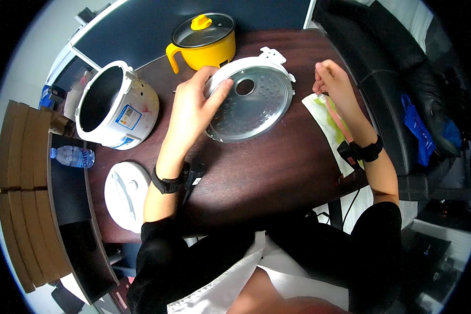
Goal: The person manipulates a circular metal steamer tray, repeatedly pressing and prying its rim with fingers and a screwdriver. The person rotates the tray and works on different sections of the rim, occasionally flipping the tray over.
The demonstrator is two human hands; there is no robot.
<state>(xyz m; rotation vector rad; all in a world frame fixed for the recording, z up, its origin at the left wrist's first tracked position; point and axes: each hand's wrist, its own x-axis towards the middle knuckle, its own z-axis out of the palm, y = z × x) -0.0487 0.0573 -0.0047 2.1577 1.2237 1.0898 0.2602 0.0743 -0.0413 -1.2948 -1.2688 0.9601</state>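
Head: lid (252, 107) in left grip (198, 99)

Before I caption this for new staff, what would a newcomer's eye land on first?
Probably the bright yellow pot, near the far edge of the table. Then the shiny, white-rimmed metal lid, gripped by the left hand mid-picture. The white, open-topped cooker body stands out at left.

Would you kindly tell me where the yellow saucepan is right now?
In the head view, the yellow saucepan stands at the far side of the dark table, slightly left of centre, just beyond the left hand and the metal-faced lid it holds.
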